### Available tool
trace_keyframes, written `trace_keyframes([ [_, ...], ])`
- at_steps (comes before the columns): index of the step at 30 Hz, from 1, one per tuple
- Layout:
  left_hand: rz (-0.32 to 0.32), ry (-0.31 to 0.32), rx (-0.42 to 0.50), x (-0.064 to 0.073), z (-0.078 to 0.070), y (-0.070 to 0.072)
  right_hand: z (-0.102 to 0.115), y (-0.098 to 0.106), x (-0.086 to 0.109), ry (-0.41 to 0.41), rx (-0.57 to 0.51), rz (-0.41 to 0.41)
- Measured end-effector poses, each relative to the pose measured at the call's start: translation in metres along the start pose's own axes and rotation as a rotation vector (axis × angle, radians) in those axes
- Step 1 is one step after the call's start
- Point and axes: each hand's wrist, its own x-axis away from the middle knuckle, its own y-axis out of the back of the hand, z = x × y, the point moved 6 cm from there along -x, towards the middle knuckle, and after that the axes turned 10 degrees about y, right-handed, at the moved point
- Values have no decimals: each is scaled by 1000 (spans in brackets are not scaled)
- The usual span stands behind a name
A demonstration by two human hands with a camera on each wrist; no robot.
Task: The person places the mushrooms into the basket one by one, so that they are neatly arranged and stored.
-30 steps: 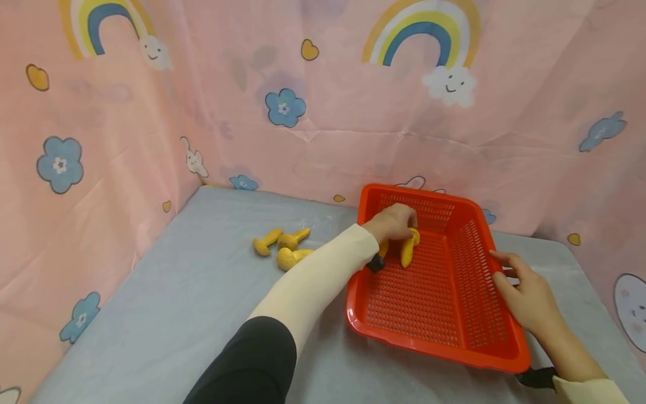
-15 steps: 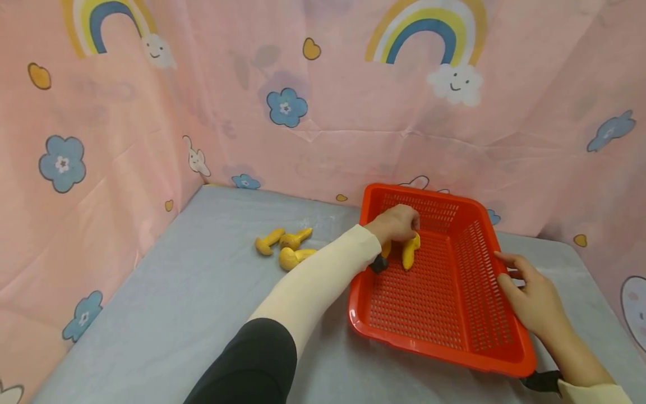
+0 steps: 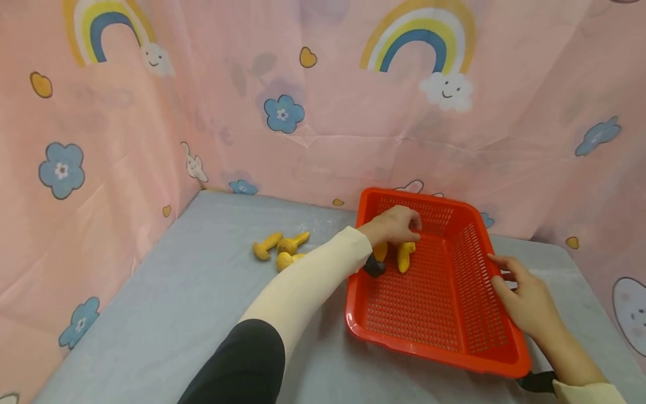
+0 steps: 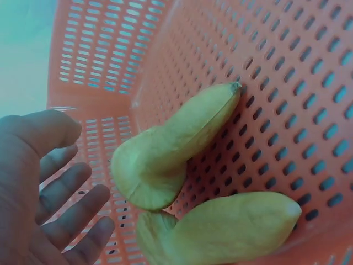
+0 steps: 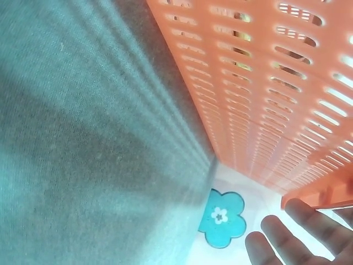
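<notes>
My left hand (image 3: 396, 224) hovers inside the red plastic basket (image 3: 416, 314), its fingers loosely bent with nothing held. Just below it, a yellow mushroom (image 3: 405, 258) lies on the basket floor beside a second mushroom (image 3: 380, 251), which my wrist partly hides. The left wrist view shows a mushroom with a broad cap and thick stem (image 4: 190, 130), apart from my fingertips (image 4: 99, 229). At the basket's right rim, my right hand (image 3: 527, 297) holds on with thumb and fingers; its fingertips (image 5: 298, 210) show by the rim in the right wrist view.
On the grey-covered table (image 3: 176, 303), left of the basket, lie a mushroom with its cap toward me (image 3: 267, 246), another mushroom (image 3: 294, 242) and a third mushroom (image 3: 286, 261) partly behind my left sleeve. A pink patterned cloth (image 3: 328, 151) hangs behind.
My left hand has let go of the yellow mushroom, which stays on the basket floor, and its fingers have loosened. My right hand keeps its place on the rim.
</notes>
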Motion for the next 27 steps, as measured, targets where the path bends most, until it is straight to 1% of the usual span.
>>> trace_keyframes([
  [2, -8, -13, 31, 4, 2, 3, 0, -1, 0, -4, -5, 3],
  [7, -46, -41, 161, 14, 4, 13, 0, -1, 0, -8, 2, 3],
  [10, -61, -38, 231, 19, 5, 20, -2, -2, 0, -15, 4, 8],
  [13, -79, -43, 271, 23, 5, 28, -3, -3, 0, -21, -1, 11],
  [15, -91, -60, 286, 26, 5, 33, -3, -2, -1, -19, -6, 11],
  [18, -107, -94, 278, 30, 6, 39, -4, -2, -2, -14, -13, 11],
  [24, -138, -94, 261, 39, 15, 47, -5, -2, -5, -1, -9, 22],
  [27, -155, -114, 268, 44, 18, 52, -6, -2, -7, 4, -11, 23],
])
